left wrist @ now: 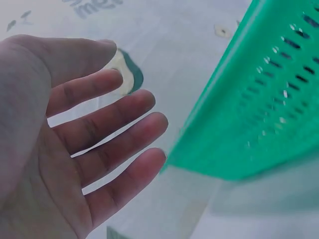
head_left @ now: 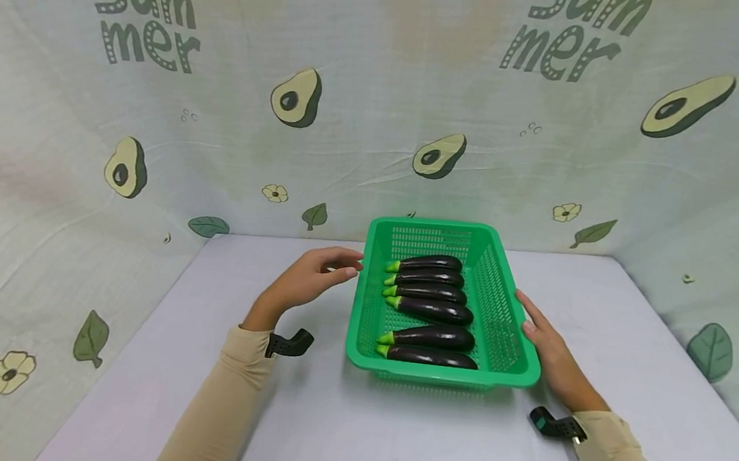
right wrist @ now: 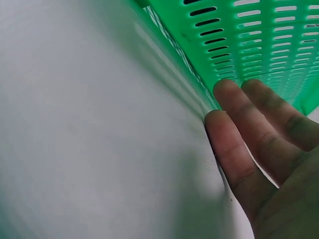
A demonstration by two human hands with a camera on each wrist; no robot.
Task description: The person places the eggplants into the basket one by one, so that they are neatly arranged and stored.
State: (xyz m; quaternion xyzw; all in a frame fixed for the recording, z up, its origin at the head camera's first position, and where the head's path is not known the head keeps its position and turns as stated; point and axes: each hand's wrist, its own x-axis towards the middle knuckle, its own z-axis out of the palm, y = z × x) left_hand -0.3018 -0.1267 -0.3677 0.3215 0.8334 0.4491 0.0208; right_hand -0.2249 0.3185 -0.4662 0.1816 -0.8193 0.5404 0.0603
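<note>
A green plastic basket [head_left: 509,350] with slotted walls stands on the table and holds several dark purple eggplants [head_left: 435,311]. They lie side by side with their green stem ends to the left, and a gap parts the front two from the others. Left of the basket is my left hand [head_left: 312,278], its fingertips close to the rim. In the left wrist view its fingers are spread and the palm is bare. My right hand [head_left: 554,356] touches the basket's right side with extended fingers [right wrist: 234,144] against the slotted wall, low by the tabletop; its thumb lies near the rim.
A white cloth covers the table [head_left: 388,443]. Behind and beside it hangs a pale curtain [head_left: 377,28] printed with avocados, leaves and lettering. A black wrist mount [head_left: 290,344] sits on the left wrist, and another mount [head_left: 555,424] on the right.
</note>
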